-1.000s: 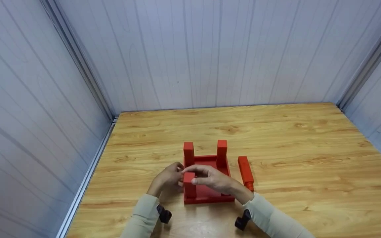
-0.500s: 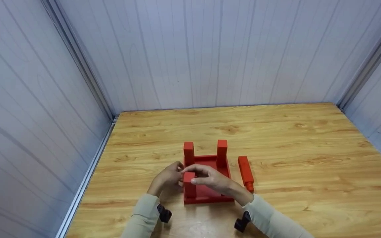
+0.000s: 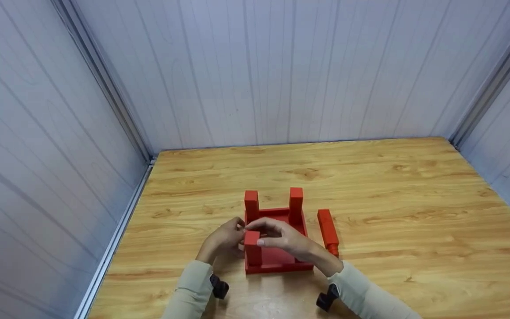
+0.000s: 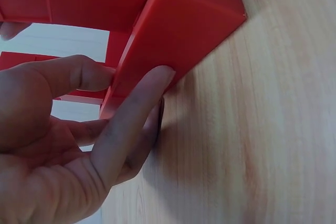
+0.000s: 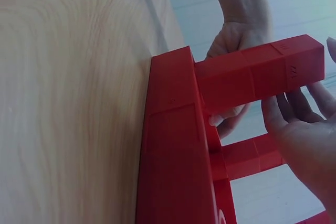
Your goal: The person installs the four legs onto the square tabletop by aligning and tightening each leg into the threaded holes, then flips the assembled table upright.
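In the head view a red square tabletop (image 3: 280,268) with a raised rim lies upside down. Three square red legs stand up from its corners. My left hand (image 3: 225,235) is at its left side. In the left wrist view, that hand's fingers pinch the tabletop's side wall (image 4: 184,19) from both faces. My right hand (image 3: 289,241) holds the top of the near-left leg (image 3: 253,253) between thumb and fingers. The right wrist view shows this leg (image 5: 262,72) standing in its corner, its foot right at the rim.
A loose red leg (image 3: 328,230) with a threaded-looking end lies on the wooden table (image 3: 396,199), right of the tabletop. The far-left leg (image 3: 252,204) and far-right leg (image 3: 296,204) stand upright. Pale panels (image 3: 264,75) wall the table at the back and sides.
My right hand's fingers and wrist have shifted slightly around the near-left leg. The left hand keeps its hold, and the tabletop and loose leg stay in place.
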`<state>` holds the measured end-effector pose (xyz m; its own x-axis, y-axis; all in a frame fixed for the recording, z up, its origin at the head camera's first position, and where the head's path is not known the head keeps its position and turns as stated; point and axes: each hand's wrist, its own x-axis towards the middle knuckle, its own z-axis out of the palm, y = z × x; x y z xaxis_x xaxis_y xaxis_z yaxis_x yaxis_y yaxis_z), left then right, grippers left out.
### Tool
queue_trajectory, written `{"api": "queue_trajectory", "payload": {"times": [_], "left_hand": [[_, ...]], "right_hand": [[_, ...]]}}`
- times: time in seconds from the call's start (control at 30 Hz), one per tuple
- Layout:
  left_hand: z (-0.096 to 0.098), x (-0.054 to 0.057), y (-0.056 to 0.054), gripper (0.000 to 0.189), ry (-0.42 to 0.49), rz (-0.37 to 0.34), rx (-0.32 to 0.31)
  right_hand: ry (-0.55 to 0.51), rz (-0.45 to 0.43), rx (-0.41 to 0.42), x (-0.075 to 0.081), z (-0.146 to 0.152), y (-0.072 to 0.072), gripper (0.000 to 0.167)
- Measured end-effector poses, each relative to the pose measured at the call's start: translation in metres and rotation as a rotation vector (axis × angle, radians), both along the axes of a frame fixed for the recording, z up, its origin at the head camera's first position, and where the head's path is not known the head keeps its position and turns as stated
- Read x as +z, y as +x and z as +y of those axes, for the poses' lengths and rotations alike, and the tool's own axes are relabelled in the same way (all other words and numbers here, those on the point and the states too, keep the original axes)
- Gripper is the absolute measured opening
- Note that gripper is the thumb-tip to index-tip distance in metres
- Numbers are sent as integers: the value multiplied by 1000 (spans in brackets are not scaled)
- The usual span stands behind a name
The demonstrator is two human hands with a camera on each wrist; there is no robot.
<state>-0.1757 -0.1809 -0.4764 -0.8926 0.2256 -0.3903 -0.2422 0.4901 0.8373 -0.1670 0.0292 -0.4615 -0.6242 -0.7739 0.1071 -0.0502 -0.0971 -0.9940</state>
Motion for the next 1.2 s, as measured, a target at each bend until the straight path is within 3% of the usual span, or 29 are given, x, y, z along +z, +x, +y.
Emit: {"api": "queue_trajectory", "payload": {"times": [0.27, 0.5, 0.73, 0.97, 1.2], "left_hand": [[0, 0, -1, 29, -56, 27, -5], [0, -1, -2, 32, -70, 38, -4], [0, -3, -2, 32, 16, 33, -6], [0, -3, -1, 34, 45, 12, -2], [0, -1, -2, 35, 48, 2, 2]], "right_hand": [[-43, 83, -33, 6, 9, -4, 39], [-53, 84, -73, 12, 19, -7, 41], [-61, 72, -117, 18, 31, -9, 43], [-36, 91, -154, 22, 46, -10, 42], [-86, 128, -188, 25, 62, -15, 42]]}}
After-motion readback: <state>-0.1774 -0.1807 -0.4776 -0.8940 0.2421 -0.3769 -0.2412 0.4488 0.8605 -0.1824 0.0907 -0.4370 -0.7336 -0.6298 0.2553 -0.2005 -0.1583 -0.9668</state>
